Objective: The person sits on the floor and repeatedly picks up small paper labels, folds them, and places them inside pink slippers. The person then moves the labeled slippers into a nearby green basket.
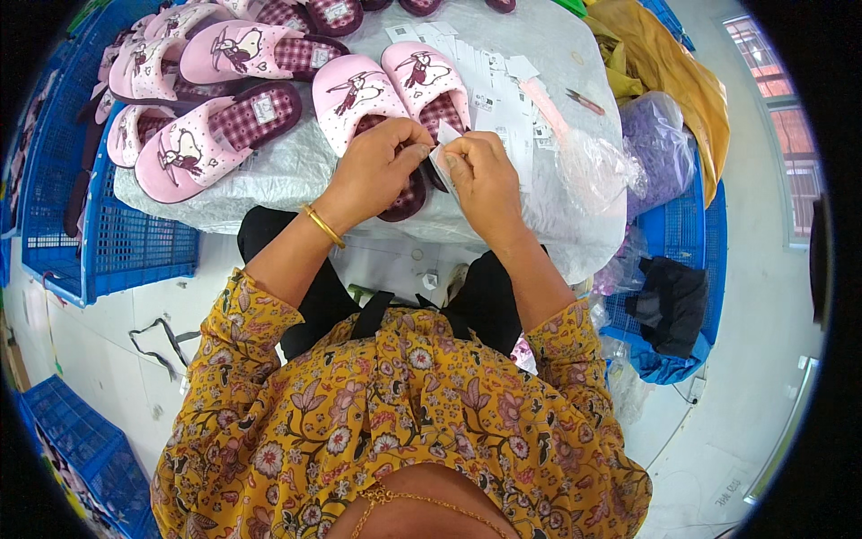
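Observation:
A pair of pink slippers with a cartoon dog print lies on the plastic-covered table in front of me, the left slipper (355, 94) and the right slipper (422, 76) side by side, toes away from me. My right hand (487, 184) pinches a small white paper tag (445, 139) between thumb and fingers over the right slipper's opening. Close beside it, my left hand (379, 171) is closed in a pinch above the left slipper's opening. Whatever its fingertips hold is too small to make out. Both hands partly cover the slippers' dark plaid insoles.
More pink slippers (238, 49) are heaped at the left on the table (296, 175). White tags (498, 99), small scissors or snips (585, 101) and a clear plastic bag (597, 175) lie to the right. Blue crates (135, 238) flank both sides; one holds a bagged purple bundle (660, 144).

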Tool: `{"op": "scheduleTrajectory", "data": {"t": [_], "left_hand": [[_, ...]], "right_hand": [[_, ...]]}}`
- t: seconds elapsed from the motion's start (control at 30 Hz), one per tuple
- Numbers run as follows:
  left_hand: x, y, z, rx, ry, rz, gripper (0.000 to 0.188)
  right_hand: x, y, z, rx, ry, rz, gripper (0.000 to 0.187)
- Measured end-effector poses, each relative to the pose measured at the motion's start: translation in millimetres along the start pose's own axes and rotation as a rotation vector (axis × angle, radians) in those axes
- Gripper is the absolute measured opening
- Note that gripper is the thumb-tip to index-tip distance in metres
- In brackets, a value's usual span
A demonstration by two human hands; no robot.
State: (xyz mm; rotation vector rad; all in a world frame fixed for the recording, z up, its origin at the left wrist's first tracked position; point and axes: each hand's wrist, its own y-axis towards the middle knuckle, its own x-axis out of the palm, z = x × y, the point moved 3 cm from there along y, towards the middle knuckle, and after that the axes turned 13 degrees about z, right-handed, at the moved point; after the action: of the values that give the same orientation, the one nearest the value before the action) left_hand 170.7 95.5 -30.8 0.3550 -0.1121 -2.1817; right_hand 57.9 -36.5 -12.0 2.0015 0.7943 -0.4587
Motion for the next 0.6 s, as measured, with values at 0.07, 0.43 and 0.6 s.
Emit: {"op": "scheduleTrajectory", "data": {"t": [0.07,0.43,0.6], "left_hand": [[2.5,0.7,-1.0,-0.026,-0.023,-0.02,0.013],[1.3,6.9,3.0,0.006,-0.031,-0.014,0.015],[4.0,7.3,3.0,-0.085,-0.003,-0.075,0.015]], "right_hand": [[-0.8,0.3,0.0,0.038,0.044,0.004,0.011],[-0.9,-0.6,4.4,-0.053,0.03,0.032,0.01],[-0.3,0.0,3.8,-0.136,-0.034,0.011,0.011]]}}
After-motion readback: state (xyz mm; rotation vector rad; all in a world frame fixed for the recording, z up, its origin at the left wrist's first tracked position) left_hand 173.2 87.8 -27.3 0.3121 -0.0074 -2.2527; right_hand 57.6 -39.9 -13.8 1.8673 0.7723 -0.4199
